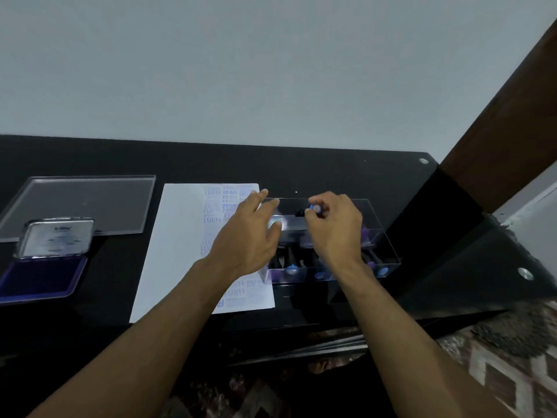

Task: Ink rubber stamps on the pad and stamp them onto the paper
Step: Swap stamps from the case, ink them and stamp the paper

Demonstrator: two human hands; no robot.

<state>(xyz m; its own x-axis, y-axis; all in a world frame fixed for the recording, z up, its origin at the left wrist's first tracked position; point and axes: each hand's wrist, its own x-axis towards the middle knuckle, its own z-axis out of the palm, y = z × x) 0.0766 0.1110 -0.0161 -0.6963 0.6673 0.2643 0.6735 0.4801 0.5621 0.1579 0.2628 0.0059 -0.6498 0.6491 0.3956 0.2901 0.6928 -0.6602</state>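
Paper point(180, 236) partly stamped, left half blank; right hand point(334, 227) pinching stamp point(316, 208) over box point(382, 236); left hand point(250, 236) spread.

From my seat I see the surface point(331, 170) as black and glossy, glass by the look of it, with round metal studs point(525, 273) set near its corners. The sheet of paper point(177, 245) is matt white, printed with blue ink. The stamp box point(381, 233) is clear, smooth plastic, and so is the flat lid point(90, 200) lying apart. The ink pad point(39, 279) looks dull and dark blue; its raised cover point(57, 236) shines like metal. A brown beam point(506, 116) looks like wood.
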